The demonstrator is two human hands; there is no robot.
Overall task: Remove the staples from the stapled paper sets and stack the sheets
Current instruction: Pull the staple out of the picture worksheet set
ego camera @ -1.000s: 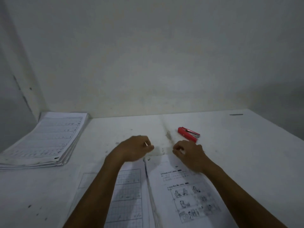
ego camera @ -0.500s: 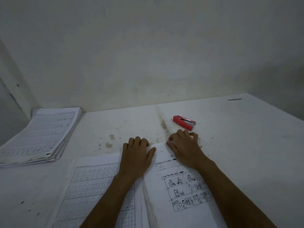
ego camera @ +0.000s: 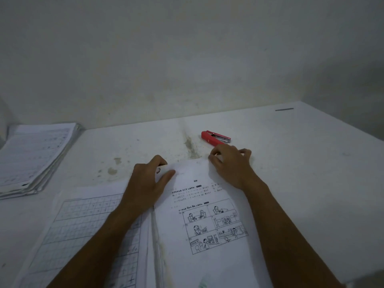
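Hands on open white stapled paper set [ego camera: 207,221], low centre of white desk [ego camera: 311,173].
Left hand [ego camera: 145,183] curled at top spine corner, grip unclear; right hand [ego camera: 230,163] pinched top page edge, near red staple remover [ego camera: 215,138]; loose sheet stack [ego camera: 33,156] far left.

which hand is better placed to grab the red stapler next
Right. The right hand rests on the top edge of the comic page, just in front of the red stapler; the left hand lies farther away, pressing the page's left corner.
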